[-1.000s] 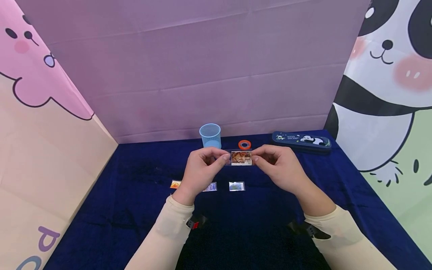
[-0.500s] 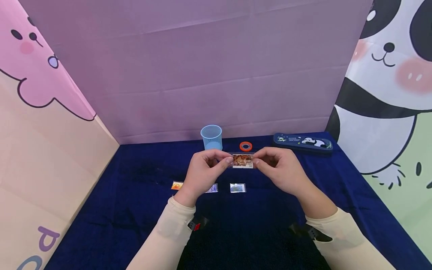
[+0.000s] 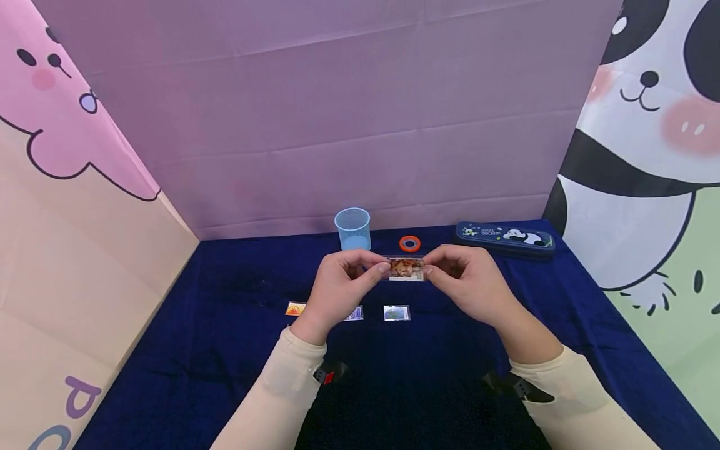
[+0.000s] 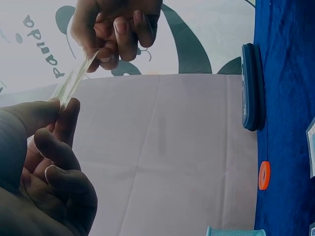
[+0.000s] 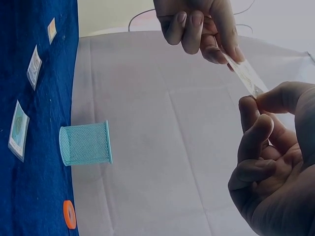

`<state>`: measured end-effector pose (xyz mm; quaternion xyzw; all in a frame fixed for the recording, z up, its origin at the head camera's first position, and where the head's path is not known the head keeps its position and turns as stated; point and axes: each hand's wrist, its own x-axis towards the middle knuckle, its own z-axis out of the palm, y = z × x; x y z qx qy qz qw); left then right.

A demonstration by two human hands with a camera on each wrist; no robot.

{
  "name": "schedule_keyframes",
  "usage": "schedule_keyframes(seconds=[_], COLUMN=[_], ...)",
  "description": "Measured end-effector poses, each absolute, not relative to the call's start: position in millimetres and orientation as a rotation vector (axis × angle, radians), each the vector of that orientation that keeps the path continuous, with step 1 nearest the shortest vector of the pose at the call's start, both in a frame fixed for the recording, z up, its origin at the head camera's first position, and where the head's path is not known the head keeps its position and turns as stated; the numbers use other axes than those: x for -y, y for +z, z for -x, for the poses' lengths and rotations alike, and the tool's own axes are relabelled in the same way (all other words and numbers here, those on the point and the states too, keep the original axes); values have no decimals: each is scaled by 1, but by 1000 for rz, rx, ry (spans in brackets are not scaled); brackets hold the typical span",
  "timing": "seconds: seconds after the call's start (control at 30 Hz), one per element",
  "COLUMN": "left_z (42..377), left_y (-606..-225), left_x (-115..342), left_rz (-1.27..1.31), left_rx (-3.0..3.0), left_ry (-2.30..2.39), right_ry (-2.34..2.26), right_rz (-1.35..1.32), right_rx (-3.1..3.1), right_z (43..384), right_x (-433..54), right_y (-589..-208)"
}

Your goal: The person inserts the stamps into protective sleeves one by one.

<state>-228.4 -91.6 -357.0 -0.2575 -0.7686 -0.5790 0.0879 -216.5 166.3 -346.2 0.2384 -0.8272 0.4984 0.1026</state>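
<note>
Both hands hold up one small picture card [image 3: 407, 269] with a brown, reddish print, in what looks like a clear sleeve. My left hand [image 3: 342, 290] pinches its left end between thumb and index finger. The right hand [image 3: 474, 284] pinches the opposite end the same way. In the left wrist view the card [image 4: 74, 83] is seen nearly edge-on, raised off the table. Below it on the cloth lie an orange card [image 3: 295, 308], a purplish card [image 3: 354, 314] partly hidden by my left hand, and a blue-green card [image 3: 396, 313].
Beyond the hands stand a light-blue mesh cup [image 3: 352, 229] and an orange-red tape roll [image 3: 409, 244]. A dark-blue pencil case [image 3: 504, 239] with a panda print lies at the back right. Dark-blue cloth [image 3: 236, 350] covers the table, with printed and purple curtains around it.
The head view has shifted slightly. Less of the clear sleeve shows at the card's left end than a second ago. Both hands keep their pinch on the card.
</note>
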Motion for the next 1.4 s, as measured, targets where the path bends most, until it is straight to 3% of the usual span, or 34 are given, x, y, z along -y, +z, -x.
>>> schedule_keyframes(seconds=[1.4], left_z=[227], left_y=[-359], left_x=[90], left_rz=[798], left_rx=[2336], left_ry=[-1675], right_ry=[1473], right_rz=[-812], right_rx=[2481], right_z=[220], right_x=[-171], right_y=[-347])
